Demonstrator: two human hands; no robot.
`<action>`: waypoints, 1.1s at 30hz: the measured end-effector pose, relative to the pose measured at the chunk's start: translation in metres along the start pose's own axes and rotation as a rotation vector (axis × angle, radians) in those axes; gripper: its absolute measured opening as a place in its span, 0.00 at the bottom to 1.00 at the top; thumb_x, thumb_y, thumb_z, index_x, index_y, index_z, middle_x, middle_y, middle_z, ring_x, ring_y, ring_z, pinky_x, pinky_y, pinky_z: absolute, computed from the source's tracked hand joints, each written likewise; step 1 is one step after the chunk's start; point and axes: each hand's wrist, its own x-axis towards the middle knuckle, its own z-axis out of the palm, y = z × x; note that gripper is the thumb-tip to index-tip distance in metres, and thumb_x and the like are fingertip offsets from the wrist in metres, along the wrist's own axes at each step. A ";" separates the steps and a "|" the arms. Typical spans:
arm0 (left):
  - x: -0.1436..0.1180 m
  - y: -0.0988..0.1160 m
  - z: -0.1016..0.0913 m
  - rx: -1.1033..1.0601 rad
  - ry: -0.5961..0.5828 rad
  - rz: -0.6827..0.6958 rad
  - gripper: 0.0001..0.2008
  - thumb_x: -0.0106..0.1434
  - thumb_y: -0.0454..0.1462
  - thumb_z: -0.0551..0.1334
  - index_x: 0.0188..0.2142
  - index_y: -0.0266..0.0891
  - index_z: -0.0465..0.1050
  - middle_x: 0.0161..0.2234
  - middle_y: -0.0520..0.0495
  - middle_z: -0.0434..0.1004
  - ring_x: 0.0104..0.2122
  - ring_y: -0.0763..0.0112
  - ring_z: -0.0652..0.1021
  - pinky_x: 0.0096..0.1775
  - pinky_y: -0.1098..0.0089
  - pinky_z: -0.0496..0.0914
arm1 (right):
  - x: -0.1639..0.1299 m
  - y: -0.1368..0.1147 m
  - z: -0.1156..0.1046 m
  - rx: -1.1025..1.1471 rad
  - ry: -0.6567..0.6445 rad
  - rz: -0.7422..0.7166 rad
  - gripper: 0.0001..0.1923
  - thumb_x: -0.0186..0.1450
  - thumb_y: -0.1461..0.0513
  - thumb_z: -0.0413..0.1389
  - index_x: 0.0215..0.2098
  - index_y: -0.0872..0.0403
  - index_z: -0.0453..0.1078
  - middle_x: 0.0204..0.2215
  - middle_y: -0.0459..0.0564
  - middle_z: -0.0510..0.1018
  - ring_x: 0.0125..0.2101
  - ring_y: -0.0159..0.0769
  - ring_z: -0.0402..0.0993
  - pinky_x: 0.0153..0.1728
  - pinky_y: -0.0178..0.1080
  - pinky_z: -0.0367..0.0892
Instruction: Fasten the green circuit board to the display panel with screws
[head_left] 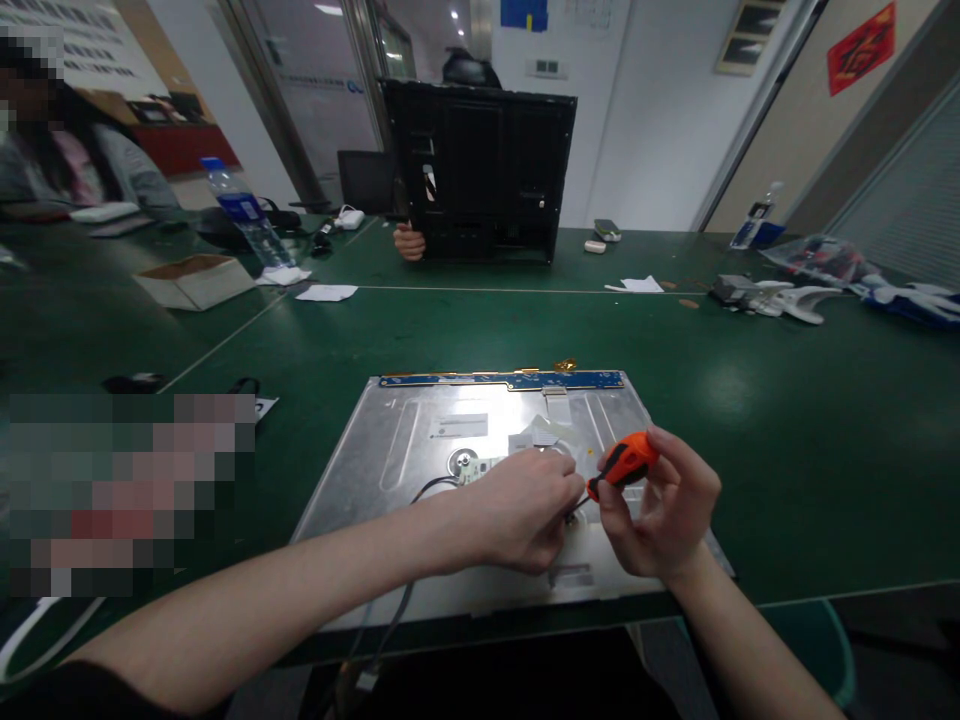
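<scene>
A silver metal display panel (405, 410) lies flat on the green table before me, a blue circuit board strip (480, 381) along its far edge. My right hand (667, 505) grips the orange and black handle of a screwdriver (625, 465), whose shaft slants down to the left toward the panel. Close to the shaft, my left hand (532, 510) is closed with its fingertips down near the screwdriver's tip; what they pinch, if anything, is hidden. A small green circuit board (478, 470) with black cables (431, 487) sits partly behind my left hand.
Across the table (450, 325), a person's hand (409, 242) holds up a black monitor back (480, 170). An open carton (196, 280) and a water bottle (247, 215) stand at the left. White and grey parts (780, 298) lie at the right. Another person sits far left.
</scene>
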 end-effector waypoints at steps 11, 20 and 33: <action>0.000 0.001 -0.001 -0.008 0.000 0.002 0.13 0.53 0.29 0.60 0.40 0.35 0.72 0.35 0.41 0.75 0.35 0.60 0.76 0.37 0.64 0.72 | 0.002 0.003 -0.002 0.015 -0.028 -0.029 0.38 0.62 0.66 0.58 0.68 0.51 0.51 0.40 0.50 0.71 0.25 0.30 0.69 0.22 0.35 0.72; 0.000 0.002 -0.001 0.014 0.010 -0.002 0.09 0.54 0.30 0.60 0.37 0.35 0.71 0.35 0.41 0.75 0.33 0.61 0.75 0.35 0.64 0.72 | -0.002 0.001 -0.002 0.022 0.002 -0.001 0.38 0.61 0.68 0.56 0.68 0.50 0.52 0.44 0.53 0.71 0.27 0.31 0.72 0.26 0.38 0.76; 0.000 0.000 -0.001 0.003 -0.001 0.001 0.08 0.54 0.30 0.60 0.35 0.35 0.71 0.36 0.40 0.75 0.35 0.61 0.76 0.37 0.63 0.72 | 0.006 0.002 -0.001 0.078 -0.046 -0.057 0.37 0.63 0.67 0.55 0.69 0.52 0.51 0.37 0.49 0.72 0.24 0.31 0.68 0.21 0.35 0.73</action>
